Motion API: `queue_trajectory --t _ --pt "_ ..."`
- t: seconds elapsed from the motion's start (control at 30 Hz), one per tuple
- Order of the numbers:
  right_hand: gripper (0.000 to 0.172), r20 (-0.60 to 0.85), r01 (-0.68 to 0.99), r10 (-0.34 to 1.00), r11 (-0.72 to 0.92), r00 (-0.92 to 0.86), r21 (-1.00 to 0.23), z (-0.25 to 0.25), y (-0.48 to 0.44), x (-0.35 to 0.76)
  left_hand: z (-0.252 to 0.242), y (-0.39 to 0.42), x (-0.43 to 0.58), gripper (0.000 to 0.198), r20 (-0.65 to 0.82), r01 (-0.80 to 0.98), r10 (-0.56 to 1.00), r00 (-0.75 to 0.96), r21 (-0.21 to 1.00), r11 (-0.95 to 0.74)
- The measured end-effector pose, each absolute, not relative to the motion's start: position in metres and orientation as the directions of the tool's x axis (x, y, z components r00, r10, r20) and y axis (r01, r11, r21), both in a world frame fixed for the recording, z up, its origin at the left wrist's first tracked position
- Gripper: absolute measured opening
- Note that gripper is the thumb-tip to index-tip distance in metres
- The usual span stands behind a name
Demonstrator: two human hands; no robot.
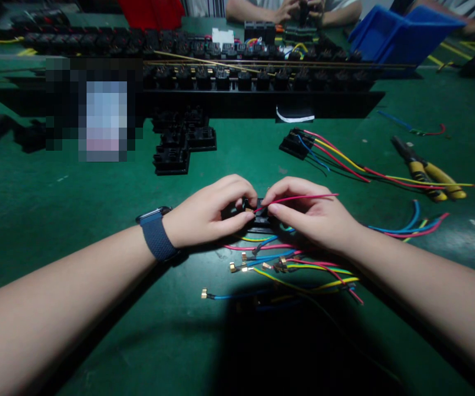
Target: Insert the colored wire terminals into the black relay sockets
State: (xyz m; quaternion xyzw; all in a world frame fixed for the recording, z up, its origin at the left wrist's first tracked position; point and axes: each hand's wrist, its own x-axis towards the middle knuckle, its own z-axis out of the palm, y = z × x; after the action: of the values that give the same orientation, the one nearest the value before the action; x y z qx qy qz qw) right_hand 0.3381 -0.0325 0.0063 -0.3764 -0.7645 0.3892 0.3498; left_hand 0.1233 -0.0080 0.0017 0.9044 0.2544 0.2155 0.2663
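My left hand (216, 212), a watch on its wrist, is closed with thumb and fingertips at the left side of a small black plastic socket housing (261, 223). My right hand (307, 206) is closed at the housing's right side, with a red wire (303, 197) running between its thumb and fingers. The wire's left end reaches the housing by my left fingertips, where a bit of copper shows. My fingers partly hide the housing. Just below lie loose red, blue and yellow-green wires (324, 283), several with brass terminals (232, 267).
Beyond my hands lie black housings (171, 159), a wired black housing (295, 144) and yellow-handled pliers (431, 173). A long black strip (237, 104) with rows of sockets crosses the table behind. A blue bin (402, 41) stands far right; another person's hands (299, 11) are opposite.
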Motion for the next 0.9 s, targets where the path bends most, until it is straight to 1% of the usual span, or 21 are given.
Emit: queue_trajectory --t 0.33,0.9 --pt "0.007 0.220 0.316 0.851 0.400 -0.478 -0.861 0.0078 -0.0333 0.3377 0.0012 -0.0076 0.1233 0.015 0.252 0.348 0.575 0.779 0.589 -0.729" --pt "0.007 0.225 0.334 0.850 0.412 -0.477 -0.848 0.0093 -0.0330 0.3377 0.0014 -0.0076 0.1229 0.015 0.246 0.350 0.575 0.780 0.590 -0.728"
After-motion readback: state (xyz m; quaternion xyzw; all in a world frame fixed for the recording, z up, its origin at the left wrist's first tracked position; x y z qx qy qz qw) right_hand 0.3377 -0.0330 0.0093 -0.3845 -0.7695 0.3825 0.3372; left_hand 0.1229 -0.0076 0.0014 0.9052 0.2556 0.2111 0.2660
